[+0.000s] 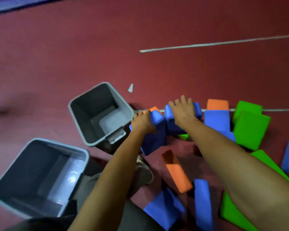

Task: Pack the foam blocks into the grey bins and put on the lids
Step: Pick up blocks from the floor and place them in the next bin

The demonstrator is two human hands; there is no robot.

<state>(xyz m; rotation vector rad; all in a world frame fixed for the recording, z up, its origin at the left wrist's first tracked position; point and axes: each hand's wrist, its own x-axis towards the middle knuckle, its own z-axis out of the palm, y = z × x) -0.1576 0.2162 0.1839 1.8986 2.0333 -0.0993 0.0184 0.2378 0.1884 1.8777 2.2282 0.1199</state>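
Two grey bins stand open on the red floor: the far bin [77,117] and the near bin [12,165], both with nothing inside. My left hand [143,121] grips a blue foam block [155,139] just right of the far bin. My right hand [183,110] lies spread over a second blue foam block [171,125] beside it. Other foam blocks lie scattered to the right: an orange block [178,175], green blocks [251,130], more blue blocks [203,202]. No lids are visible.
A white line [223,43] runs across the red floor at the back. A small white cone-shaped scrap [130,88] lies behind the far bin. My shoe [144,172] and trouser leg are below my left arm. A blue mat edge [15,4] shows top left.
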